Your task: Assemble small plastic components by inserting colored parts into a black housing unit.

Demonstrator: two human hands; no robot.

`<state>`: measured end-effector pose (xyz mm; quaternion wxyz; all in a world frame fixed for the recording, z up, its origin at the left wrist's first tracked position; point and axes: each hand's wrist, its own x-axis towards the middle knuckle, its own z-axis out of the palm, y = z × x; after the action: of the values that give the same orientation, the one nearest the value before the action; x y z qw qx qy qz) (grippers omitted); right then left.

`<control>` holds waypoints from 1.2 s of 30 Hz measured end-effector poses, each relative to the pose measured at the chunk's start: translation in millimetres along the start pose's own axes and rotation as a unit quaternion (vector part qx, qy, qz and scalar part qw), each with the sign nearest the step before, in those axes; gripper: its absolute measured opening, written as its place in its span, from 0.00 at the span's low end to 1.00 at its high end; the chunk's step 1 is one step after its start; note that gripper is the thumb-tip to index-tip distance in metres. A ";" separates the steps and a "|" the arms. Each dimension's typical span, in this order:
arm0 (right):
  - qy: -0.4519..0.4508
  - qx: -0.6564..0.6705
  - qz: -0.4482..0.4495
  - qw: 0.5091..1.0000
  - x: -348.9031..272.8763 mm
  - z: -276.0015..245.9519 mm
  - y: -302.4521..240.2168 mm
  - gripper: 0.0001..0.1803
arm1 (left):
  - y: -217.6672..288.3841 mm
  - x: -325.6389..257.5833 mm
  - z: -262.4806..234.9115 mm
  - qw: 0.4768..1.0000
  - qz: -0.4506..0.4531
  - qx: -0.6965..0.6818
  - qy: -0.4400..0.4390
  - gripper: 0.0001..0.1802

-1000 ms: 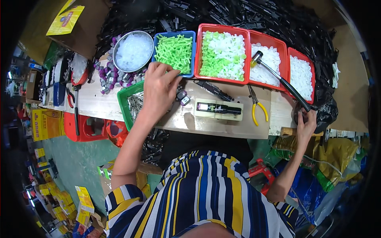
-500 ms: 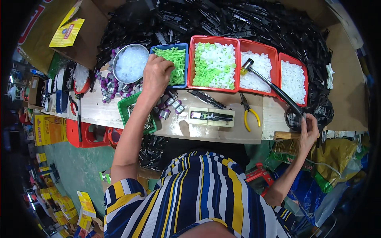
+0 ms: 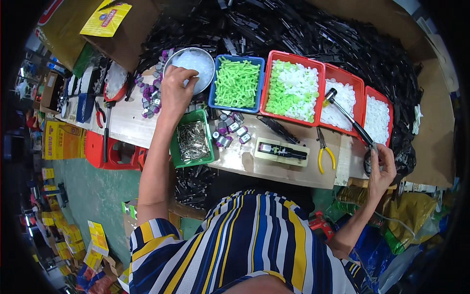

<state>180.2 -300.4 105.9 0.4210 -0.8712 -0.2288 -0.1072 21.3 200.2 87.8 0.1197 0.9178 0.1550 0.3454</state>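
My left hand (image 3: pixel 176 91) is over the near left rim of a round metal bowl (image 3: pixel 213 78) of translucent whitish bits. Its thumb and fingers are pinched together; what they hold, if anything, is hidden. My right hand (image 3: pixel 381 171) grips the handle end of a hammer (image 3: pixel 353 122), whose head lies over a red tray of white pieces. In front of me a black part with small green and white pieces (image 3: pixel 283 151) lies in a cream fixture (image 3: pixel 298 161). Beside the bowl stands a blue tray (image 3: pixel 212 101) of green plastic pieces.
A green tray (image 3: pixel 210 159) holds metal pins, with grey and purple parts (image 3: pixel 241 130) beside it. Red trays (image 3: pixel 268 84) hold green and white caps. Yellow-handled pliers (image 3: pixel 321 147) lie right of the fixture. Black parts (image 3: pixel 293 29) are heaped behind.
My left hand has moved left from the blue tray's edge to the metal bowl. The whole bench has shifted right in view. My right hand still grips the hammer.
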 end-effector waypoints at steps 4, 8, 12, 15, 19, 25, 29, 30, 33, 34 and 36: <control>-0.006 0.007 -0.068 0.998 13.2 20.0 -36.2 0.10 | 3.9 -0.4 -8.5 1.000 -0.007 -0.005 0.002 0.08; -0.082 0.060 -0.062 0.993 13.1 38.7 -57.8 0.14 | 33.1 3.9 -36.3 0.996 -0.043 -0.072 0.042 0.13; -0.122 0.129 -0.079 0.981 9.4 81.1 -99.4 0.12 | 73.5 -15.1 -27.5 0.930 -0.182 -0.318 0.019 0.15; -0.141 0.169 -0.097 0.971 5.9 106.6 -113.3 0.11 | 113.8 -34.0 -19.1 0.822 -0.284 -0.493 -0.021 0.12; -0.170 0.251 -0.081 0.949 -0.8 117.2 -114.6 0.11 | 144.5 -54.3 0.3 0.745 -0.321 -0.583 -0.049 0.11; -0.168 0.247 -0.074 0.951 -6.2 111.5 -105.3 0.10 | 158.7 -62.2 10.8 0.703 -0.358 -0.607 -0.099 0.12; -0.173 0.231 -0.081 0.954 -8.3 109.9 -102.8 0.10 | 167.7 -62.1 13.1 0.715 -0.337 -0.604 -0.100 0.11; -0.173 0.229 -0.080 0.955 -8.5 109.7 -102.2 0.10 | 168.4 -62.4 13.7 0.711 -0.341 -0.607 -0.100 0.11; -0.177 0.224 -0.092 0.954 -8.7 109.1 -100.6 0.11 | 167.9 -63.2 12.2 0.691 -0.358 -0.616 -0.123 0.11; -0.177 0.207 -0.110 0.956 -9.0 109.3 -99.9 0.11 | 167.7 -63.7 12.4 0.690 -0.359 -0.616 -0.122 0.11; -0.179 0.189 -0.129 0.957 -9.4 110.1 -100.6 0.11 | 167.0 -65.0 13.0 0.663 -0.379 -0.627 -0.156 0.11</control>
<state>122.2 -162.6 102.6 0.5127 -0.7437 -0.4270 0.0428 17.3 20.7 94.1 0.8096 0.5285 0.2155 0.1371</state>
